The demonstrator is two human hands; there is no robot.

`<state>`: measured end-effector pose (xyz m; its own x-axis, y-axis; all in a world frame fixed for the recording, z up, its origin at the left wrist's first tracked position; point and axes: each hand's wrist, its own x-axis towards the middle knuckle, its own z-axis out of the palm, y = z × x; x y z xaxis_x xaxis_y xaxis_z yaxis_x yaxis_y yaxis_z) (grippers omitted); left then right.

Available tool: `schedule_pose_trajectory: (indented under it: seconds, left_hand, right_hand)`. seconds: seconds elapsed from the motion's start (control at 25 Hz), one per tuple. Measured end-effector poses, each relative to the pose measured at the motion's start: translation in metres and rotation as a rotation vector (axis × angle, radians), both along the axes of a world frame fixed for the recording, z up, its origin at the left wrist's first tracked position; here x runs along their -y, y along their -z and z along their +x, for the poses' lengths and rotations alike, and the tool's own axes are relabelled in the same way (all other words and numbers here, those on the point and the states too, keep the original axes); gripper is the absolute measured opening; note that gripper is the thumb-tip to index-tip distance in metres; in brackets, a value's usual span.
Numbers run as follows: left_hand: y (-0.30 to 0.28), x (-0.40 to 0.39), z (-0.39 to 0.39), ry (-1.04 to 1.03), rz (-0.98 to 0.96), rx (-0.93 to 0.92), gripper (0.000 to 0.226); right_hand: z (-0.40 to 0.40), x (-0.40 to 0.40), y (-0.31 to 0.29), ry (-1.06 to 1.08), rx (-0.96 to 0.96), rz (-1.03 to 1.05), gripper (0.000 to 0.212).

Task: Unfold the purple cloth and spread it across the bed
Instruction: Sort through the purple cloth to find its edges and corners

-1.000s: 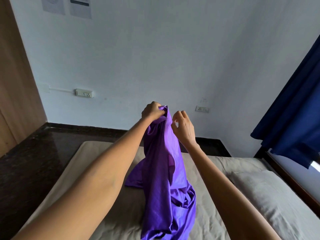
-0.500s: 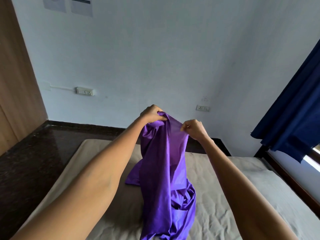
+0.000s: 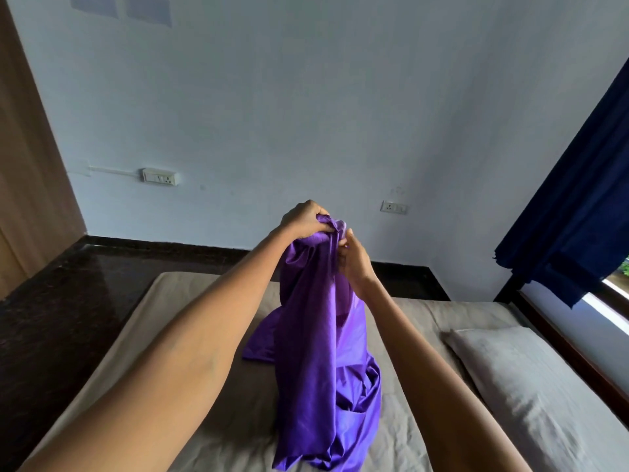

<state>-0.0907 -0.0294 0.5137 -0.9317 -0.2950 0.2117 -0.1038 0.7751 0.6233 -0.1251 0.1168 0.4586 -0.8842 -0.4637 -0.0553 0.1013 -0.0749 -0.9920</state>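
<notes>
The purple cloth hangs bunched above the middle of the bed, its lower folds pooled on the beige sheet, with a pillow to the right. Dark floor borders the bed's left and far sides, a blue curtain hangs at right. The left hand grips the cloth's gathered top, and the right hand, just beside it, pinches the fabric.

The purple cloth hangs in a bunched column over the middle of the bed, with bare mattress open on both sides of it. A pillow takes up the right part. The blue curtain and window frame close off the right edge. Left of the bed lies open dark floor, up to a wooden panel.
</notes>
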Motion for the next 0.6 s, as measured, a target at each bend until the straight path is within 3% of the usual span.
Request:
schedule_pose_trajectory:
  seconds: [0.08, 0.24, 0.44, 0.6]
  left_hand:
    - [-0.002, 0.005, 0.005, -0.091, 0.008, -0.071, 0.027]
    - [-0.011, 0.006, 0.009, -0.178, 0.083, -0.203, 0.03]
    - [-0.023, 0.014, 0.011, -0.179, 0.079, -0.237, 0.031]
    - [-0.018, 0.037, 0.022, -0.279, 0.099, -0.236, 0.032]
  right_hand:
    - [-0.009, -0.006, 0.014, -0.11, 0.032, 0.106, 0.043]
    - [-0.003, -0.002, 0.029, -0.251, -0.011, 0.259, 0.031]
    - [0.005, 0.01, 0.011, -0.271, 0.036, 0.032, 0.039]
    - [-0.017, -0.008, 0.01, -0.356, 0.001, 0.195, 0.038]
